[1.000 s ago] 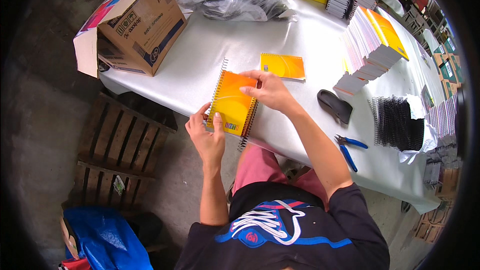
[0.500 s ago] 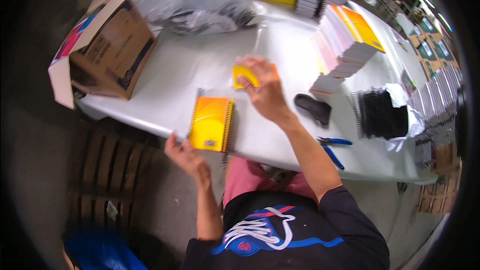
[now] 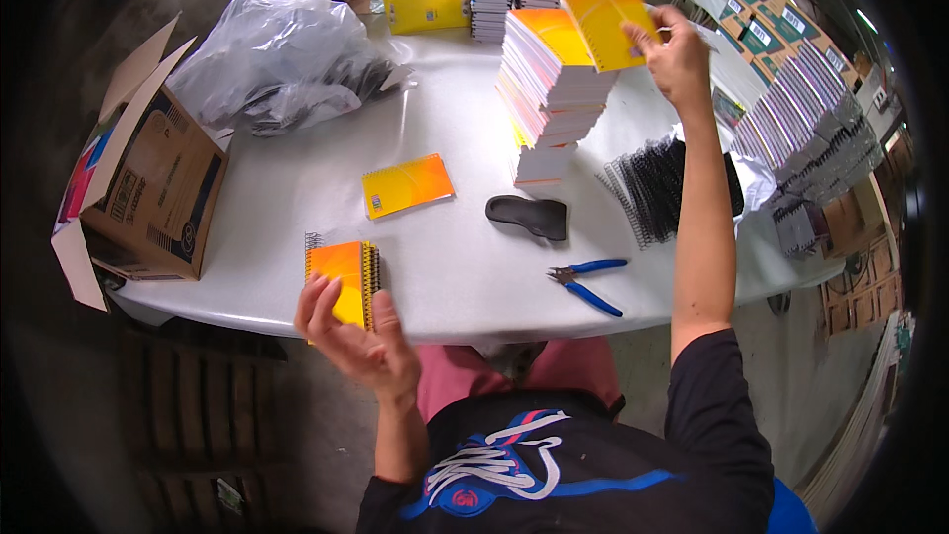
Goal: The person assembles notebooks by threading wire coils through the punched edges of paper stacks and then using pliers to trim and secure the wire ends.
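Observation:
High over the tall stack of unbound notebooks, my right hand pinches a yellow-orange notebook by its edge. A row of punched holes runs along its lower border; its thickness cannot be made out. My left hand holds nothing, its fingers apart. It hovers at the near table edge, partly hiding a spiral-bound yellow-orange notebook. Another yellow-orange notebook lies flat by itself, left of the stack.
Blue-handled cutters and a black sole-shaped object lie before the stack. Black spiral coils are at right, near bound notebooks. An open cardboard box, plastic bags and a yellow bin stand left and behind.
My right hand has left the notebook lying on the table and risen to the right, now holding another by the stack. The view has shifted right; my left hand is over the spiral-bound notebook.

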`<state>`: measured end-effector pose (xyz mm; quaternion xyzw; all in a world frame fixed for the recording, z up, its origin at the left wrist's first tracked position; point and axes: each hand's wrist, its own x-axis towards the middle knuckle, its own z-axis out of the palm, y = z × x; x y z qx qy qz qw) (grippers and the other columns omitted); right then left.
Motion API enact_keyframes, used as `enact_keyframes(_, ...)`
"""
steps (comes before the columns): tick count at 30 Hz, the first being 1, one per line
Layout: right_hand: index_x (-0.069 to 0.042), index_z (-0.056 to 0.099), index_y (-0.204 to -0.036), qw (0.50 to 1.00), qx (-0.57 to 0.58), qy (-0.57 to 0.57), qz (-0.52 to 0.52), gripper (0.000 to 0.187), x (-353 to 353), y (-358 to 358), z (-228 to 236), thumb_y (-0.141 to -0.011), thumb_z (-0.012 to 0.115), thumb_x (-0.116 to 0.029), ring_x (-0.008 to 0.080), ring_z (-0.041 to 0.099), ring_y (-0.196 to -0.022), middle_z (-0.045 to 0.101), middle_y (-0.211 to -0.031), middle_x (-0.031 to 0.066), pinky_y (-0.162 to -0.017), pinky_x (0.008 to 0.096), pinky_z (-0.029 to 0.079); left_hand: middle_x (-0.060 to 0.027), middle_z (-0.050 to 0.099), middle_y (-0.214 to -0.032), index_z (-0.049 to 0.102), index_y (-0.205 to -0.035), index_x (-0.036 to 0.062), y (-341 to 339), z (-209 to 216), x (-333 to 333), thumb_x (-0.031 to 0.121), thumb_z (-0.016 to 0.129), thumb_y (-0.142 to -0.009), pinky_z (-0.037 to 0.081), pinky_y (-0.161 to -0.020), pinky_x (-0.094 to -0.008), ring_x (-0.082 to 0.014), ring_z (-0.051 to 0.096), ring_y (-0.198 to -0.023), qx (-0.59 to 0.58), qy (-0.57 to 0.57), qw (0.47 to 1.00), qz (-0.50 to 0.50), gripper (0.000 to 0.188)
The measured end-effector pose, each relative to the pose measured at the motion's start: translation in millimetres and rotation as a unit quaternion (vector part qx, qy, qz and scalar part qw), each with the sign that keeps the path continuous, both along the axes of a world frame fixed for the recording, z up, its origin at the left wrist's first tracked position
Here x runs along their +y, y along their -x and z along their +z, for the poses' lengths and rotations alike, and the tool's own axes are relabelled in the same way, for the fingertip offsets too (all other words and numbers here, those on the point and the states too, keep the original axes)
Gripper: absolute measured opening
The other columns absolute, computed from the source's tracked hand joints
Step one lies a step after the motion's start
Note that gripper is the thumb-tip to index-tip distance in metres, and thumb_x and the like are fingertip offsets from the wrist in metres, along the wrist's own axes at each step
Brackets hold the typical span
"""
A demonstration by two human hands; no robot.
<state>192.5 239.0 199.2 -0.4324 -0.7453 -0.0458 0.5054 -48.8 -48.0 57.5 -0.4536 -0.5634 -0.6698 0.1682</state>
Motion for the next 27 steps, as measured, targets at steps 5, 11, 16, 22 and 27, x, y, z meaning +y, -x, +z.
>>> enact_keyframes(5, -0.003, 0.058, -0.089, 0.947, 0.146, 0.182, 0.222, 0.023, -118.5, 29.6, -58.3, -0.081, 0.073, -0.020, 0.0062, 0.057, -0.057, 0.063, -0.077, 0.0044, -0.054, 0.0222, 0.045, -0.0160, 0.047, -0.127, 0.040, -0.130, 0.0004, -52.0, 46.7, 42.9, 0.009, 0.066, -0.083, 0.036, -0.096, -0.0362, -0.0231, 0.046, -0.118, -0.298, 0.010, 0.894, -0.335, 0.055)
enact_keyframes(11, -0.003, 0.057, -0.109, 0.824, 0.273, 0.337, 0.365, 0.031, -131.2, 4.8, -159.7, -0.082, 0.067, -0.015, 0.0151, 0.061, -0.084, 0.061, -0.101, 0.0142, -0.075, 0.0277, 0.049, -0.0042, 0.063, -0.092, 0.056, -0.101, 0.0085, -27.4, 24.6, 44.2, 0.000, 0.065, -0.079, 0.039, -0.095, -0.0318, -0.0239, 0.062, -0.083, 0.044, 0.243, 0.927, -0.283, 0.025)
enact_keyframes(16, -0.007, 0.053, -0.116, 0.942, -0.256, 0.167, -0.140, 0.032, -59.4, -52.0, -205.7, -0.085, 0.058, -0.015, 0.0301, 0.057, -0.093, 0.056, -0.104, 0.0125, -0.076, 0.0356, 0.051, 0.0002, 0.055, -0.103, 0.056, -0.093, 0.0155, -38.2, -14.5, 50.5, 0.018, 0.063, -0.081, 0.004, -0.097, -0.0729, -0.0209, 0.046, -0.115, 0.357, 0.484, 0.790, -0.119, 0.014)
enact_keyframes(22, -0.008, 0.055, -0.106, 0.914, -0.325, 0.159, -0.183, 0.026, -37.7, -63.8, -205.3, -0.081, 0.056, -0.005, 0.0309, 0.057, -0.092, 0.053, -0.094, 0.0096, -0.074, 0.0406, 0.053, -0.0054, 0.046, -0.110, 0.057, -0.085, 0.0146, -57.0, -34.8, 57.6, 0.056, 0.075, -0.061, 0.018, -0.091, -0.0631, -0.0296, 0.034, -0.120, 0.255, 0.351, 0.900, -0.042, 0.051)
enact_keyframes(27, -0.007, 0.057, -0.115, 0.941, -0.268, 0.129, -0.163, 0.037, -46.4, -75.1, -153.9, -0.079, 0.053, 0.002, 0.0313, 0.057, -0.093, 0.055, -0.098, 0.0132, -0.074, 0.0424, 0.052, -0.0077, 0.045, -0.106, 0.054, -0.077, 0.0137, -59.4, -54.5, 69.0, 0.062, 0.077, -0.054, 0.026, -0.085, -0.0499, -0.0280, 0.037, -0.107, 0.237, 0.304, 0.922, 0.022, 0.058)
